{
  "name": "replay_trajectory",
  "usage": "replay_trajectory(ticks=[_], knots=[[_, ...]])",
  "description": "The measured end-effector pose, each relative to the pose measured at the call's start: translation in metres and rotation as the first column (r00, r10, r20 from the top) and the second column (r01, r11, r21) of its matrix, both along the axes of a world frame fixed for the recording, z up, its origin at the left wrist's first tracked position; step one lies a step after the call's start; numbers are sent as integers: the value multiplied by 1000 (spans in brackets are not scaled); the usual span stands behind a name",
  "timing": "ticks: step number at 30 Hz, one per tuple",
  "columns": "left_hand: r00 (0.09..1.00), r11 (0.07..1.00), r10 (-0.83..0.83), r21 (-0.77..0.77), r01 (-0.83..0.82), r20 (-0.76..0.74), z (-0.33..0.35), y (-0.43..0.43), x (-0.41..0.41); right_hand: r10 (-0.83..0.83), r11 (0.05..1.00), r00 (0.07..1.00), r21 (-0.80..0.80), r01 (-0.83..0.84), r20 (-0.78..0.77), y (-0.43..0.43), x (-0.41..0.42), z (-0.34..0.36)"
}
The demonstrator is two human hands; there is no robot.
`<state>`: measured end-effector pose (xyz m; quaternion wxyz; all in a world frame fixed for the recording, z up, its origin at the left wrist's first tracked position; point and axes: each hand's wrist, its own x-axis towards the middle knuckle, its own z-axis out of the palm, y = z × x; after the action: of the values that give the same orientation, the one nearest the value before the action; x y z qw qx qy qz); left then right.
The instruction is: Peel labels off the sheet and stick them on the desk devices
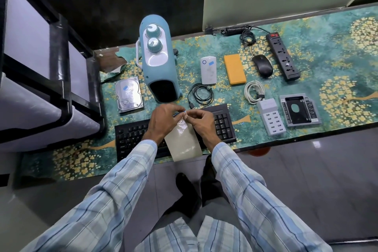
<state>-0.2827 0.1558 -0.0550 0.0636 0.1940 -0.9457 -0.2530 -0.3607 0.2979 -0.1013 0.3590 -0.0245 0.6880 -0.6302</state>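
A pale label sheet (183, 143) hangs above the black keyboard (222, 124), its top edge held between both hands. My left hand (163, 119) pinches the sheet's top. My right hand (201, 121) pinches a small blue label (183, 111) at that edge. A blue label sits on the hard drive (129, 96) and another on the white power bank (208, 70). The blue heater (157, 61) stands behind my hands.
On the patterned desk mat (327, 63) lie an orange case (234, 68), a black mouse (262, 66), a power strip (283, 55), a white USB charger hub (270, 116), a drive caddy (299, 111) and coiled cables (201, 94). Drawers (41, 67) stand left.
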Motion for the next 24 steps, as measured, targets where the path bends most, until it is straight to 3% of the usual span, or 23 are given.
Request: replay_trajectory(ticks=[8,16,21,24], knots=[[1000,1000,-12,25,12,-2,1,2,-5,-7,999,1000,33,8,-8,7,-3,9],[989,946,146,293,-143,11,-3,9,-31,-8,995,1000,96,9,-16,17,-22,11],[971,886,239,412,-213,-11,-5,22,-72,-114,976,993,185,118,-31,22,-55,12],[958,818,288,517,-253,13,-1,39,-100,-109,949,982,277,149,-154,27,-77,8]])
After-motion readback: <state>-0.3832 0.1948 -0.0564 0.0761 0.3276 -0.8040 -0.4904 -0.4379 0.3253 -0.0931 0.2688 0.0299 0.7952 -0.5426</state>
